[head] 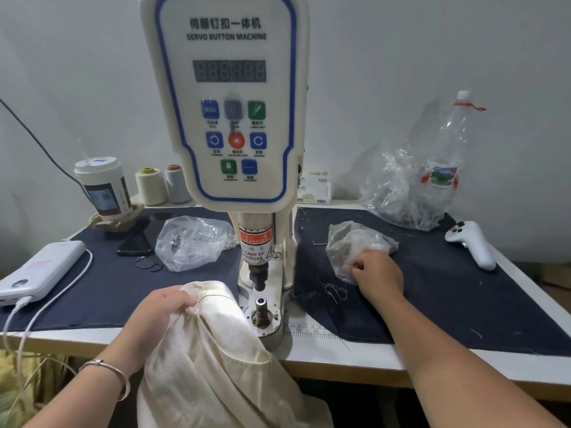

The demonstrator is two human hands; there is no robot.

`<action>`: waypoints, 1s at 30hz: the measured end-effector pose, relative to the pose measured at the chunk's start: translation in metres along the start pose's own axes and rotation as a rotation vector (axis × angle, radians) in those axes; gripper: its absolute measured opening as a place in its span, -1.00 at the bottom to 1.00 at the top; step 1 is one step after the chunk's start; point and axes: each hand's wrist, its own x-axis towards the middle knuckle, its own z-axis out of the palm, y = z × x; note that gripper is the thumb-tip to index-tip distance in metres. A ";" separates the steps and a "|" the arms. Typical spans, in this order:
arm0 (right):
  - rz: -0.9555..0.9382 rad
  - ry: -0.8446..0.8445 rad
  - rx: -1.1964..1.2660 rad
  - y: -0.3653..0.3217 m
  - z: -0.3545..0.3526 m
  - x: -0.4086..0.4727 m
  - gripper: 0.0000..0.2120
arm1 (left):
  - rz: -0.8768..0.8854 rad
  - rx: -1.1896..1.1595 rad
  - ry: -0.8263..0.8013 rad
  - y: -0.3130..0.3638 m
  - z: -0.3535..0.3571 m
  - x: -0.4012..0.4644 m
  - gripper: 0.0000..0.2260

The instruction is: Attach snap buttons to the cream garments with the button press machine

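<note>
The cream button press machine [227, 118] stands at the table's middle, its punch above the lower die post [261, 304]. A cream garment [213, 350] hangs over the front edge, just left of the die. My left hand [163, 307] grips its bunched top edge. My right hand [375, 274] reaches into a small clear plastic bag of snap parts [349, 242] lying on the dark cloth to the right of the machine; its fingers are curled inside the bag's opening, and what they hold is hidden.
Left of the machine lie another clear bag [191, 242], a black phone [137, 239], a white power bank [40, 270] with cable, a cup [103, 186] and thread cones [151, 185]. At the right are a large plastic bag [401, 186], a bottle [448, 149] and a white controller [472, 242].
</note>
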 end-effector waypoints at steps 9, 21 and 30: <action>-0.021 0.032 0.097 0.003 0.001 0.002 -0.85 | 0.017 0.015 0.001 -0.007 -0.001 0.003 -0.81; 0.014 0.050 0.023 -0.001 0.003 0.001 -0.88 | 0.008 0.035 0.020 -0.014 -0.002 0.010 -0.76; 0.104 -0.072 -0.086 -0.009 0.004 0.008 -0.83 | 0.016 -0.004 0.007 -0.004 0.000 0.003 -0.83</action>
